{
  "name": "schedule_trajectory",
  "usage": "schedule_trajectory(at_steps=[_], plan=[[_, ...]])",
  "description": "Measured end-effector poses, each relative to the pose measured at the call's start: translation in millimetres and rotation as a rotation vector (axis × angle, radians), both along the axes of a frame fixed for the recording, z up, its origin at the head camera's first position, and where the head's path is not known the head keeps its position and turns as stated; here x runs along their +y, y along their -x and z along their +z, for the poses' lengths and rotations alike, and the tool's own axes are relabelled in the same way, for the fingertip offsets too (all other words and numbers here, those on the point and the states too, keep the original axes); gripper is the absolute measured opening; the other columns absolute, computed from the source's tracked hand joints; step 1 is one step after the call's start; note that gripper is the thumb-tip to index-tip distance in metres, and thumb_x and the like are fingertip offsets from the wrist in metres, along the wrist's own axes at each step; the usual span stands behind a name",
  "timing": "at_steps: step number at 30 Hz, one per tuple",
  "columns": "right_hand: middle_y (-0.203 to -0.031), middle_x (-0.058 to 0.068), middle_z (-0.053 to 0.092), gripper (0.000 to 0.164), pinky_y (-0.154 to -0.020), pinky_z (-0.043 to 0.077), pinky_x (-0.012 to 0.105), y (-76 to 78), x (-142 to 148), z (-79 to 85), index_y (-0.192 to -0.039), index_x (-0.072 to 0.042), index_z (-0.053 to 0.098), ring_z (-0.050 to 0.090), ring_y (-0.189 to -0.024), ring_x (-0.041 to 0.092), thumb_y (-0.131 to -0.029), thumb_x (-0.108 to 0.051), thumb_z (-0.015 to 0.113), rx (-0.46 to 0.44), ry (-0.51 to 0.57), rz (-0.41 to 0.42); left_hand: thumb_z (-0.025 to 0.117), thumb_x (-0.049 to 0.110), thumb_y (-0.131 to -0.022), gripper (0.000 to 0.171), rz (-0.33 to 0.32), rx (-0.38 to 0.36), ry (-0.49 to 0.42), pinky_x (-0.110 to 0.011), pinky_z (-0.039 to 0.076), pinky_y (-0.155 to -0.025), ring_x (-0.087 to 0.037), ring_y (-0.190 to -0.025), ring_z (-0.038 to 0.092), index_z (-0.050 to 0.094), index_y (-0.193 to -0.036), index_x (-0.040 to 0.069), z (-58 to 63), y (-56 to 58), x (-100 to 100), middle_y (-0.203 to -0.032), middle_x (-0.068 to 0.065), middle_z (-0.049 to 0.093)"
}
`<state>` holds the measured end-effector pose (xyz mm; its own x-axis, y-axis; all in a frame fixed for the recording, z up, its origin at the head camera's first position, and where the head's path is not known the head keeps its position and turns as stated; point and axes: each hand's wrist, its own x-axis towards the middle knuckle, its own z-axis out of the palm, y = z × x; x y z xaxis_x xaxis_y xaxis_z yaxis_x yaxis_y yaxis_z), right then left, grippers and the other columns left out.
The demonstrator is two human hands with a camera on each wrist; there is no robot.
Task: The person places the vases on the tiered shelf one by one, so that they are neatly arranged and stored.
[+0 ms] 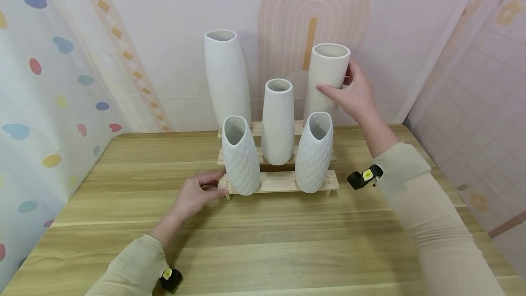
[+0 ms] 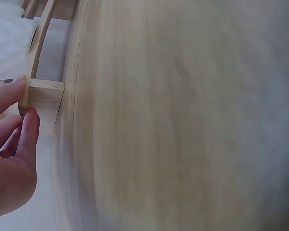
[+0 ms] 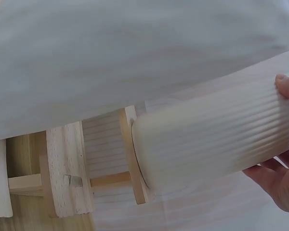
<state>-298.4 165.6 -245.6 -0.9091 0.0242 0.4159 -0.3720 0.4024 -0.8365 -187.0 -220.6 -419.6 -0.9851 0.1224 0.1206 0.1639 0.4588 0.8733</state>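
A tiered wooden stand (image 1: 277,182) holds several white vases on three steps. My right hand (image 1: 356,90) grips the ribbed cylindrical vase (image 1: 326,74) near its upper part, thumb in front and fingers behind. In the right wrist view, that ribbed vase's base meets the top step (image 3: 133,159). My left hand (image 1: 195,194) pinches the left end of the lowest step, as the left wrist view also shows. Two dimpled vases (image 1: 242,163) stand on that lowest step. A slimmer vase (image 1: 278,122) is on the middle step, and a tall smooth vase (image 1: 227,76) rises at the back left.
The stand rests on a wood-grain table (image 1: 263,250) near its far edge. Patterned cloth (image 1: 176,22) hangs close behind the tall vases, with more cloth along both sides. The front vases partly hide the steps.
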Motion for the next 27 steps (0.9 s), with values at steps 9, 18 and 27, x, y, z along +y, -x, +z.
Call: schedule_trajectory(at_steps=[9, 18, 27], plan=[[-0.132, 0.008, 0.054, 0.078, -0.094, 0.048, 0.039, 2.0, -4.3, 0.2, -0.144, -0.017, 0.043, 0.053, -0.111, 0.023, -0.079, -0.031, 0.083, -0.030, -0.011, -0.008, 0.086, 0.013, -0.079, 0.054, 0.000, -0.002, -0.005, -0.019, 0.054, -0.079, -0.025, -0.100, 0.064, 0.067, -0.128, 0.003, 0.3, -0.3, -0.1, -0.128, -0.017, 0.064], [-0.135, 0.010, 0.053, 0.077, -0.098, 0.047, 0.041, -0.7, 1.1, -6.7, -0.148, -0.014, 0.039, 0.053, -0.114, 0.027, -0.084, -0.026, 0.080, -0.001, -0.002, 0.050, 0.085, 0.015, -0.080, 0.054, -0.008, 0.002, 0.009, -0.019, 0.054, -0.077, -0.026, -0.101, 0.064, 0.065, -0.129, 0.002, 0.7, 0.2, 2.4, -0.129, -0.018, 0.063], [-0.141, 0.022, 0.049, 0.071, -0.104, 0.044, 0.051, -17.2, 18.5, -17.5, -0.153, -0.007, 0.032, 0.051, -0.126, 0.038, -0.093, -0.015, 0.069, -0.051, -0.059, 0.118, 0.085, 0.013, -0.079, 0.052, -0.004, 0.007, -0.002, -0.019, 0.054, -0.079, -0.028, -0.100, 0.065, 0.067, -0.127, 0.002, 0.1, 1.7, 2.9, -0.128, -0.018, 0.063]])
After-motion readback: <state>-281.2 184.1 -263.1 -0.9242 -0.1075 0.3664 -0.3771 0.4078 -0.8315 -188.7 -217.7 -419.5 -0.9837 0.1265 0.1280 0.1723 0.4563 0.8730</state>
